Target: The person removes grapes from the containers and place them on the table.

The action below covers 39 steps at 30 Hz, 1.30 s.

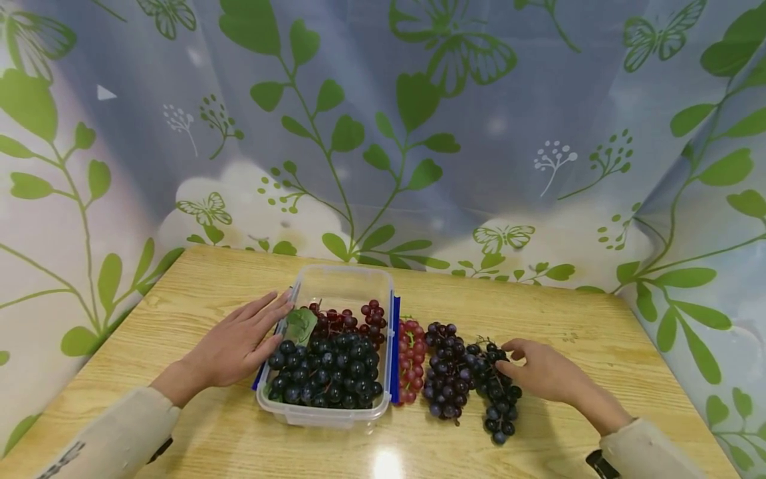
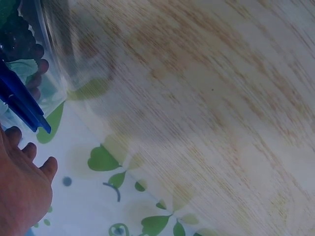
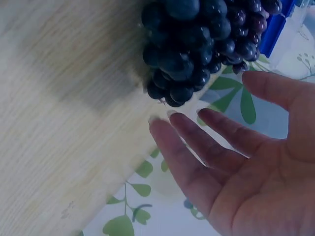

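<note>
Right hand: released. The fingers extend, loosely spread, toward the rightmost black grape bunch and grasp nothing. In the right wrist view, the fingertips stand just beside this bunch. In the head view, the thumb and index finger overlap its edge; whether they touch it cannot be told.

Left hand: released. The palm faces down and the fingers lie nearly straight at the left wall of the clear plastic container. The left wrist view shows the fingertips near a blue latch flap.

The rightmost bunch lies on the table, at the right end of a row of 3 bunches. To its left, touching it, lies a dark purple bunch. Next is a light red bunch, between the purple bunch and the container's right blue flap.

The container stands upright, without a lid across its top. Large black grapes fill its near part. Dark red grapes lie behind them. A green leaf-like piece sits at the left wall.

Both forearms wear light sleeves. The wood-grain table meets a curtain printed with green leaves and butterflies.
</note>
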Each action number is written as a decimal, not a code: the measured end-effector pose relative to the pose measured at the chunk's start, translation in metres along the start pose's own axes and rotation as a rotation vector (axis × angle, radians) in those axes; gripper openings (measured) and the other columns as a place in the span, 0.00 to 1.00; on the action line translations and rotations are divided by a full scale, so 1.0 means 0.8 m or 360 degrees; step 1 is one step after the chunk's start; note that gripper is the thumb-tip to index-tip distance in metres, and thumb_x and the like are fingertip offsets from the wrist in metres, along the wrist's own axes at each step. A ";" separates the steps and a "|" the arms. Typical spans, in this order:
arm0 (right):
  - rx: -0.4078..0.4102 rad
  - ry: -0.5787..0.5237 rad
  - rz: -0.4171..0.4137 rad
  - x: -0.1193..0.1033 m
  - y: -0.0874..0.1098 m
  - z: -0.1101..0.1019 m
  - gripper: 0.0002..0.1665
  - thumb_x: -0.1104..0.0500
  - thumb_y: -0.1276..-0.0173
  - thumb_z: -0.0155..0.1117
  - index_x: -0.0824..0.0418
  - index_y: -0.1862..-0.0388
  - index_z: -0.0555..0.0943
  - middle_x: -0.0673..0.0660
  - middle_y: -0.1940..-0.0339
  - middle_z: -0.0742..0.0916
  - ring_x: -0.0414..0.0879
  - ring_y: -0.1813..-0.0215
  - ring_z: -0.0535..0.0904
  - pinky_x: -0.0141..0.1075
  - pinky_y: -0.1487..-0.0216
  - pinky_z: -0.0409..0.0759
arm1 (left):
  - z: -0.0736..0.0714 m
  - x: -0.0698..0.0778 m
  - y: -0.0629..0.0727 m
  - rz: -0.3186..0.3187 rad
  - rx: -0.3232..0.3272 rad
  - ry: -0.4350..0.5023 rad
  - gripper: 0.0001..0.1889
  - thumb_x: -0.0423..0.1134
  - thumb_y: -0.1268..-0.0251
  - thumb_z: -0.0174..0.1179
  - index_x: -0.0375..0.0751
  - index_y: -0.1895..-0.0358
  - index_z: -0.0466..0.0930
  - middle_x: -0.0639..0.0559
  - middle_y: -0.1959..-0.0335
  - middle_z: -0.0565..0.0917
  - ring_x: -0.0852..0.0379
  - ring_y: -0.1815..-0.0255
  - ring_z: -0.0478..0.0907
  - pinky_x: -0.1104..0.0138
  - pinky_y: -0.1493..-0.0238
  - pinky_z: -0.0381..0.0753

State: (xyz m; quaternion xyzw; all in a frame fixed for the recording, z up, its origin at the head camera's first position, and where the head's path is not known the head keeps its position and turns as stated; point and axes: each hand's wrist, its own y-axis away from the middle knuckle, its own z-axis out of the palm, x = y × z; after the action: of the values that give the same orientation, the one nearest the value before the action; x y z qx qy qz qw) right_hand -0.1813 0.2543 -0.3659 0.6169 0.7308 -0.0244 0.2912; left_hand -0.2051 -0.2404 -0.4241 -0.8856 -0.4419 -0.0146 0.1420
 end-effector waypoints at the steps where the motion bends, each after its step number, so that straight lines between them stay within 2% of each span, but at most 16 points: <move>1: 0.0011 0.0011 -0.0003 0.000 0.000 -0.002 0.34 0.46 0.29 0.57 0.71 0.36 0.70 0.70 0.46 0.79 0.60 0.52 0.79 0.54 0.57 0.78 | 0.000 0.000 0.000 -0.0002 -0.0001 -0.0002 0.29 0.50 0.24 0.43 0.43 0.25 0.56 0.48 0.24 0.53 0.45 0.26 0.49 0.46 0.32 0.54; 5: 0.0092 0.0076 -0.0075 -0.004 -0.001 -0.008 0.34 0.45 0.28 0.56 0.70 0.35 0.70 0.72 0.42 0.76 0.64 0.47 0.77 0.57 0.54 0.76 | -0.001 0.000 0.000 0.0000 -0.0002 -0.0005 0.29 0.50 0.23 0.43 0.42 0.25 0.56 0.48 0.24 0.53 0.45 0.26 0.49 0.46 0.32 0.54; 11: 0.0331 0.0236 -0.0232 -0.015 -0.009 -0.014 0.35 0.43 0.28 0.55 0.66 0.33 0.69 0.71 0.37 0.73 0.70 0.40 0.69 0.63 0.48 0.70 | -0.003 0.001 0.000 0.0005 -0.0001 -0.0017 0.29 0.49 0.24 0.44 0.42 0.25 0.57 0.48 0.24 0.53 0.45 0.26 0.49 0.46 0.33 0.54; 14: 0.0429 0.0311 -0.0263 -0.024 -0.013 -0.016 0.35 0.42 0.28 0.54 0.63 0.31 0.69 0.70 0.35 0.71 0.70 0.38 0.67 0.66 0.49 0.68 | -0.002 0.002 0.000 0.0009 -0.0001 -0.0025 0.29 0.50 0.24 0.44 0.42 0.26 0.57 0.48 0.24 0.53 0.45 0.26 0.49 0.46 0.33 0.55; 19: 0.0516 0.0403 -0.0287 -0.044 -0.021 -0.021 0.38 0.37 0.29 0.52 0.59 0.30 0.68 0.67 0.33 0.70 0.69 0.35 0.64 0.67 0.48 0.67 | -0.003 0.002 0.000 0.0018 0.0007 -0.0027 0.29 0.50 0.24 0.43 0.42 0.26 0.58 0.48 0.24 0.53 0.45 0.26 0.49 0.46 0.33 0.55; 30: 0.0512 0.0407 -0.0415 -0.093 -0.051 -0.035 0.36 0.39 0.29 0.53 0.58 0.29 0.67 0.65 0.30 0.68 0.65 0.32 0.63 0.63 0.41 0.64 | -0.004 0.003 -0.001 0.0015 0.0000 -0.0038 0.29 0.50 0.24 0.43 0.42 0.26 0.57 0.48 0.24 0.53 0.45 0.26 0.49 0.46 0.33 0.55; 39: 0.0425 0.0353 -0.0557 -0.143 -0.072 -0.046 0.33 0.43 0.28 0.53 0.55 0.29 0.67 0.61 0.29 0.68 0.61 0.31 0.62 0.59 0.36 0.62 | -0.005 0.003 -0.001 0.0014 -0.0007 -0.0039 0.29 0.51 0.24 0.42 0.42 0.26 0.58 0.48 0.24 0.53 0.45 0.26 0.49 0.47 0.33 0.55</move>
State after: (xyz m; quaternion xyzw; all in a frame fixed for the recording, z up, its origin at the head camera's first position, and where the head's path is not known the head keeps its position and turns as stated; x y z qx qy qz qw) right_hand -0.2411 0.1541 -0.3019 0.5127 0.8443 -0.1029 0.1166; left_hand -0.2038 -0.2389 -0.4200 -0.8879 -0.4398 -0.0042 0.1347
